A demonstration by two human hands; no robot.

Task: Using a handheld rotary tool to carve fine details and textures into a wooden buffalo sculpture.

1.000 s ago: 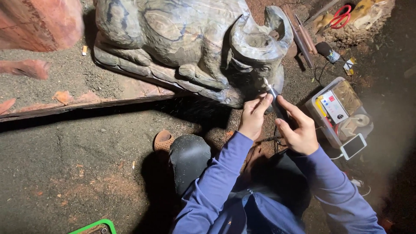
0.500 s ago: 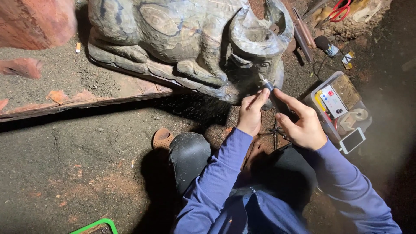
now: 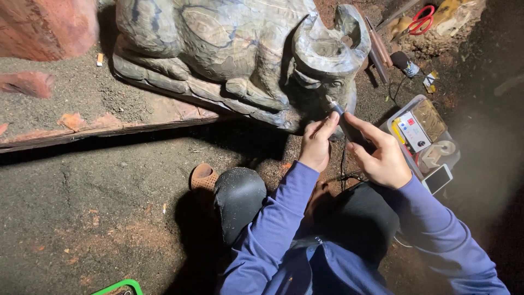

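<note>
Both hands pinch a slim grinder (image 3: 339, 117): right hand (image 3: 382, 155) grips the body, left hand (image 3: 315, 143) steadies the tip against the carving (image 3: 229, 49). Looks light, rigid; hold mid-barrel.

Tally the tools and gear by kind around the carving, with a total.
Carved wooden buffalo: 1
Rotary carving tool, held by left hand and right hand: 1
Red-handled scissors: 1
Clear plastic box: 1
Phone: 1
Total: 5
</note>
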